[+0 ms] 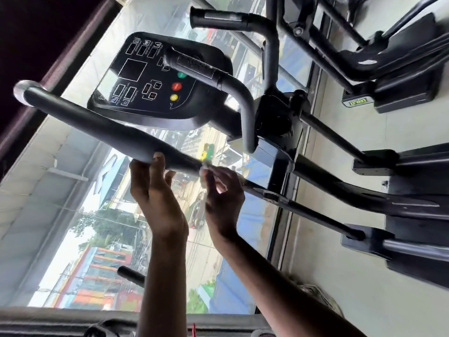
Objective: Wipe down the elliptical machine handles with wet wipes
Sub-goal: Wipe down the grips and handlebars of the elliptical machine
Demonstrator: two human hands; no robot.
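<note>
Elliptical handle (97, 122) slants before the console (145, 81) — left grip (155, 193) clasps its middle, right grip (224, 193) pinches a wet wipe (206, 166) against its lower end. Wiping looks underway — the short inner handles (194, 66) probably remain to do.

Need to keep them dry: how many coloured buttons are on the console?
3, in a row on the console: green button beside the grip, red button in the middle, yellow button at the other end. The grip crosses the console, so more may be hidden.
</note>
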